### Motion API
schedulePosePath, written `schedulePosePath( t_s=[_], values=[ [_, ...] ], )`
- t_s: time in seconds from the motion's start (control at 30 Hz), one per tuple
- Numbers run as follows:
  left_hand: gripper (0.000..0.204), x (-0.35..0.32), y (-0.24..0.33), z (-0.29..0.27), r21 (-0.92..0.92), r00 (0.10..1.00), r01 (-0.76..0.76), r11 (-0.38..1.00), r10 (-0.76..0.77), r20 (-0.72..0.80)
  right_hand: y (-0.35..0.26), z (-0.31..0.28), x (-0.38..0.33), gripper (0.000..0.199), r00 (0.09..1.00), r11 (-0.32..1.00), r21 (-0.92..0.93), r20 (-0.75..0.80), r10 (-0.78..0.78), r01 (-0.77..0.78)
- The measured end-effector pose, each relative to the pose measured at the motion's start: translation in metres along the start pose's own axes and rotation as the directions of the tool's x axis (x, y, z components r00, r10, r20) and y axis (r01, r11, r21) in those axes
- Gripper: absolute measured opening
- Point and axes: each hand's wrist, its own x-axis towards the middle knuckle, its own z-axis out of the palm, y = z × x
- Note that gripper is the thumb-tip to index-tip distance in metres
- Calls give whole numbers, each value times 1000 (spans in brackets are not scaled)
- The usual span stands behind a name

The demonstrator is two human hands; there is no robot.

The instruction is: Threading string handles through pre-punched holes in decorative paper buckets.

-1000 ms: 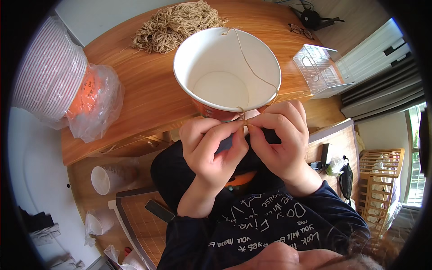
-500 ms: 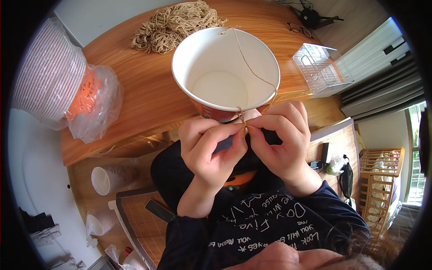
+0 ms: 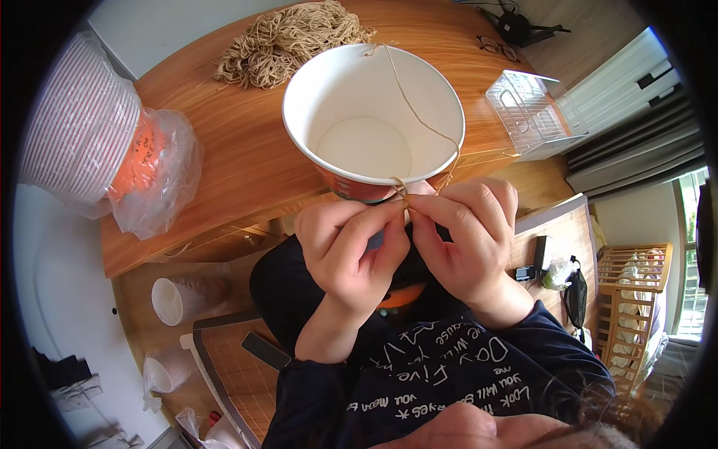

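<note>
A large white-lined paper bucket (image 3: 329, 97) with an orange-red outside stands tilted at the table's near edge, its mouth facing me. Thin tan twine (image 3: 419, 118) is fixed at its far rim, crosses the opening and comes over the right side to the near rim. There it loops through the rim by my fingers. My left hand (image 3: 351, 247) pinches the twine between thumb and forefinger. Close against it, my right hand (image 3: 467, 236) pinches the same twine. A small knot or crossing shows between the fingertips, partly hidden by them.
A heap of tan twine (image 3: 292, 41) lies on the wooden table (image 3: 217, 142) behind the bucket. Nested buckets in plastic wrap (image 3: 82, 127) stand at the left. At the right are a clear acrylic rack (image 3: 527, 112) and eyeglasses (image 3: 499, 49). A phone (image 3: 265, 350) lies low at the left.
The bucket has shifted very slightly left. My hands keep their pinch, and the twine between the fingertips looks drawn a little closer to the rim.
</note>
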Motion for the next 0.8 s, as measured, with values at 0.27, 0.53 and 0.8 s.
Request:
schedulePosePath(
  t_s=[0.27, 0.53, 0.8],
  values=[
    [25, 0, 0, 0, 133, 992, -119, 984, 123, -20, 3, 2, -3, 29, 1000, 1000, 0, -4, 17, -17],
    [21, 1, 0, -3, 95, 996, -87, 992, 87, 6, 2, 0, 3, 28, 1000, 997, 72, -30, 3, -1],
    [20, 2, 0, -2, 38, 999, 5, 999, -6, 38, 7, 4, 0, 29, 996, 995, 90, -68, 51, -45]
  ],
)
